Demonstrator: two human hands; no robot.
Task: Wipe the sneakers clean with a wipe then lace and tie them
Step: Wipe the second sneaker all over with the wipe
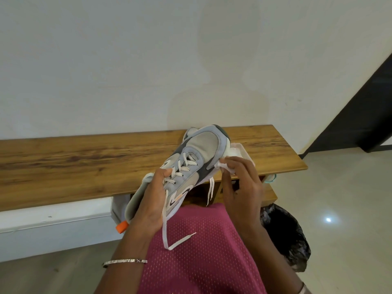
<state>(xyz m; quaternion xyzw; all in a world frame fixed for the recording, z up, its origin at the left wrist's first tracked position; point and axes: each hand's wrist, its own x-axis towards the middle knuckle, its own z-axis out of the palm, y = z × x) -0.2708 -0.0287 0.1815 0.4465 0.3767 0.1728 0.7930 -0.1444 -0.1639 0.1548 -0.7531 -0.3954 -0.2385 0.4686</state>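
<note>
A grey and light-blue sneaker is held up over the wooden bench, toe pointing away from me. My left hand grips it at the heel and collar, thumb on the laces. White laces hang loose from it onto my lap. My right hand pinches a white wipe against the sneaker's right side, near the white sole. A second sneaker's toe shows just behind the first.
The wooden bench runs along a white wall and has a lower shelf. A white packet lies on it by the toe. A black bag sits on the floor at right. An orange cap shows under the bench.
</note>
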